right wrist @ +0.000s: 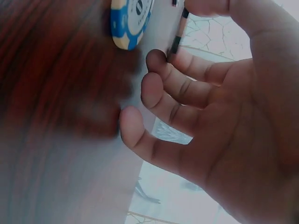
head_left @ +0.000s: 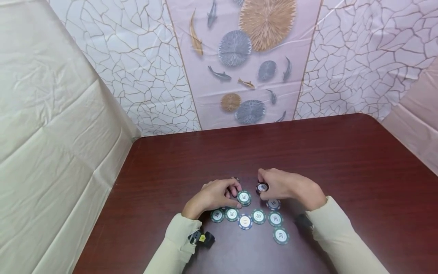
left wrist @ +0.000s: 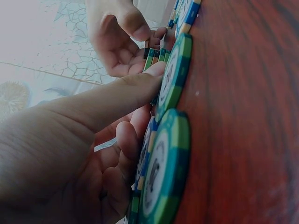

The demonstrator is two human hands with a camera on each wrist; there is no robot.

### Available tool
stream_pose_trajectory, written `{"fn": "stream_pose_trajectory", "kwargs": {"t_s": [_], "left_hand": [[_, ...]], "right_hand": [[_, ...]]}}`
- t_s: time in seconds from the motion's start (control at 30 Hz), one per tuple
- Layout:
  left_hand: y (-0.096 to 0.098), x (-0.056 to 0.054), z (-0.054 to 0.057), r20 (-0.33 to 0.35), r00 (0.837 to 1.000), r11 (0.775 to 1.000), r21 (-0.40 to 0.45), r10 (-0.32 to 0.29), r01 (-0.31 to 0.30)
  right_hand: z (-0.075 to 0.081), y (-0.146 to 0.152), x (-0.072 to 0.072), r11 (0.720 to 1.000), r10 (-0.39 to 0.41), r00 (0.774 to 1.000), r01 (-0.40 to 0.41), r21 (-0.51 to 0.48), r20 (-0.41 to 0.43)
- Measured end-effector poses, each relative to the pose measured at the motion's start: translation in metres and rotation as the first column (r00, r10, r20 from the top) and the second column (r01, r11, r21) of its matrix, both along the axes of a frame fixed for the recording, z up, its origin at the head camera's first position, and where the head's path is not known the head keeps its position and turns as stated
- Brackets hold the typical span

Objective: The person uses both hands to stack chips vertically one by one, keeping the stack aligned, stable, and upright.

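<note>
A small stack of green poker chips (head_left: pixel 244 197), its top one marked 20, stands by the middle of the table. My left hand (head_left: pixel 215 196) holds it at the side, thumb at the near edge and curled forefinger at the far edge. Just right of the stack, my right hand (head_left: pixel 287 185) pinches a black poker chip (head_left: pixel 262 187) between thumb and fingers. In the right wrist view this chip (right wrist: pixel 179 32) shows edge-on at the fingertips, tilted off the table, while the other fingers of that hand (right wrist: pixel 196 107) are loosely bent.
Nearer the person lie green chips (head_left: pixel 258 216) marked 20 and a blue chip (head_left: pixel 245 221) marked 10, in a loose row. Another blue chip (head_left: pixel 273 204) sits below the right hand. A dark chip (head_left: pixel 235 179) shows partly behind the left fingers. Patterned cloth (head_left: pixel 154 68) hangs behind the table (head_left: pixel 171 160).
</note>
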State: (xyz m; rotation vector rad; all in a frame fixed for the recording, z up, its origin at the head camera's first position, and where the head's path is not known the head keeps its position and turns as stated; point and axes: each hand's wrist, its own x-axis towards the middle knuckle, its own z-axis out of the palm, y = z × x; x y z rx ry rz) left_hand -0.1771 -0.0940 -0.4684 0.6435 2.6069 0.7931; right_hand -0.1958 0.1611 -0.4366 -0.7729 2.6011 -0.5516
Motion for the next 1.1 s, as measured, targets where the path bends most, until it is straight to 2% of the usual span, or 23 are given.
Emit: {"fn": "stream_pose_trajectory", "kwargs": {"t_s": [0.2, 0.4, 0.77, 1.1], "left_hand": [[0.0, -0.001, 0.0, 0.002, 1.0, 1.0, -0.005, -0.004, 0.004], [-0.001, -0.001, -0.001, 0.006, 1.0, 1.0, -0.007, 0.004, -0.004], [-0.002, 0.0, 0.0, 0.003, 1.0, 1.0, -0.006, 0.006, -0.006], [0.0, -0.001, 0.0, 0.001, 1.0, 1.0, -0.001, 0.006, -0.006]], "right_hand": [[0.002, 0.004, -0.005, 0.999, 0.023, 1.0, -0.023, -0.026, -0.017], [0.006, 0.006, -0.005, 0.996, 0.054, 0.993, -0.061, -0.066, -0.101], [0.008, 0.002, -0.001, 0.988, 0.095, 0.975, -0.117, -0.104, -0.199], [0.002, -0.008, 0.002, 0.981, 0.137, 0.972, -0.16, -0.113, -0.19]]}}
